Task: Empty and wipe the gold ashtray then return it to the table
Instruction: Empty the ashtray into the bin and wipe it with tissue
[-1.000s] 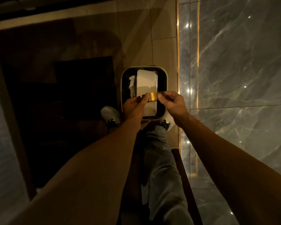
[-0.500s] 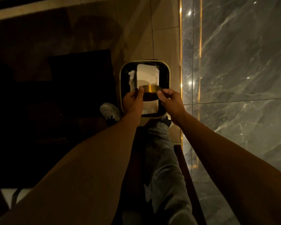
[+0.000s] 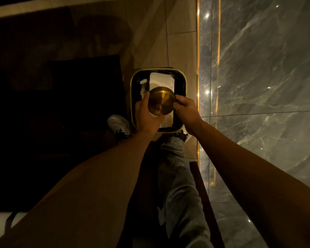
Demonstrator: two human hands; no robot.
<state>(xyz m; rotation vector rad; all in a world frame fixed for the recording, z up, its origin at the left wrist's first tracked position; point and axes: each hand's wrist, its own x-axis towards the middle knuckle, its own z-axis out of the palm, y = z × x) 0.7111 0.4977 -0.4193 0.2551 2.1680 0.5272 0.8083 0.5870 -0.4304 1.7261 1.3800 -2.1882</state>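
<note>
Nearest to my camera I log two bare forearms reaching forward and down, with a grey trouser leg (image 3: 177, 185) between them. Below the leg I note two shoes on the floor, the pale left shoe (image 3: 118, 124) plainly visible and the right shoe (image 3: 182, 135) mostly hidden by the wrist.

The left hand (image 3: 146, 115) is curled partway closed, thumb up along the left edge of the gold ashtray (image 3: 161, 100) and fingers wrapped beneath its lower rim. The right hand (image 3: 185, 109) is closed in a pinch on the ashtray's right edge. Both hands grasp it. The ashtray is turned bottom-up toward me (only its smooth domed underside shows) and held directly above the open waste bin (image 3: 132, 97), clear of its rim.

The bin is rectangular with rounded corners, pale-rimmed, lined with a black bag. White paper (image 3: 161, 80) lies inside, partly covered by the ashtray.

The bin stands on tan floor tiles (image 3: 177, 51). To its right rises a polished grey marble wall (image 3: 267, 68) edged by a lit gold strip (image 3: 197, 42). To the left lies a dark mat (image 3: 86, 83), details lost in shadow.
</note>
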